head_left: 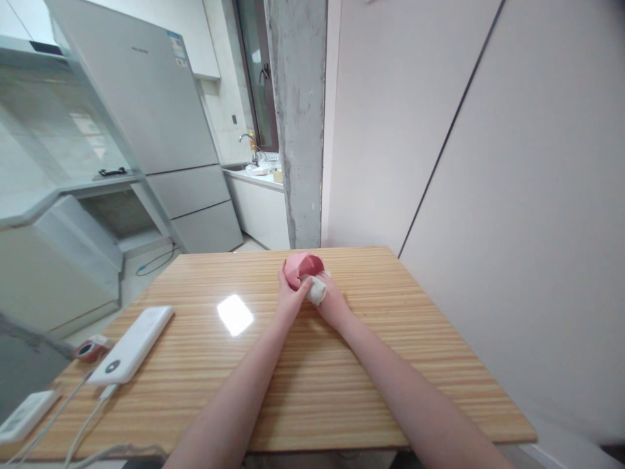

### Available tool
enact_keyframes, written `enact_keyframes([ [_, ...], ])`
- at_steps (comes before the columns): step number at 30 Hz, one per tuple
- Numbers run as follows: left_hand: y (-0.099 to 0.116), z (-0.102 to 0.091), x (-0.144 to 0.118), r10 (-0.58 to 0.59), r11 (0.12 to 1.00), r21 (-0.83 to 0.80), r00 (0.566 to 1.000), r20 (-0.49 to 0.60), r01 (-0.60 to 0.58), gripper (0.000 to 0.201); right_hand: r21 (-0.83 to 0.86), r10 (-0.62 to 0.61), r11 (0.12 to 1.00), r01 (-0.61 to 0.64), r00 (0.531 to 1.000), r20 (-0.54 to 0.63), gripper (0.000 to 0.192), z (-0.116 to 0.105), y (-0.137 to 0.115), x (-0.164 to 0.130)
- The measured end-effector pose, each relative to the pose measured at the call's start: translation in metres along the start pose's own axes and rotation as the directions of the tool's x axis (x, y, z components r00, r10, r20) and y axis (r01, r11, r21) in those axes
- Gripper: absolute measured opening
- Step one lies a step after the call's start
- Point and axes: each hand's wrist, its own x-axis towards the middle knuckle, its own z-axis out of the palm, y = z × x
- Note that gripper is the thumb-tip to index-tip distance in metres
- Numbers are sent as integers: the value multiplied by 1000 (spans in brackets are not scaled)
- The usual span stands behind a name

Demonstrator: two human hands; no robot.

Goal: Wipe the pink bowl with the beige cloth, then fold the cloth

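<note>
A pink bowl [294, 266] with a faceted outer wall is tilted on its side near the far edge of the wooden table [390, 306]. My left hand [291, 296] grips it from the left, with the thumb over the near rim. Against the bowl's near right side is a bunched white cloth [317, 290], held by my right hand [333, 303]. Most of my right fingers are hidden behind the cloth and the bowl. Whether the bowl rests on the tabletop, I cannot tell.
On the table's left side lie a white power bank [134, 345] with a cable plugged in, a small reddish round object [88, 350] and a white power strip [27, 415]. A pale wall panel [469, 215] borders the right side. Beyond stand a grey pillar [303, 130] and a fridge [141, 98].
</note>
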Motion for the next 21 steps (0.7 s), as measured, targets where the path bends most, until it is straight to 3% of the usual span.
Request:
enact_keyframes([
  [6,1,-9,7,-12,997,78,996,-88,19,64,23,15,1000,-16,1000,26,21,-3,-9,4],
  [12,-3,-12,14,-104,992,69,994,-31,106,75,3,-2,1000,2,999,49,21,-13,-12,4],
  [16,-5,-4,8,-12,999,35,999,-38,13,81,11,37,999,-38,999,27,21,-8,-12,3],
  [21,11,-16,8,82,981,178,996,-31,-75,65,68,-68,996,65,997,39,25,-10,-13,6],
])
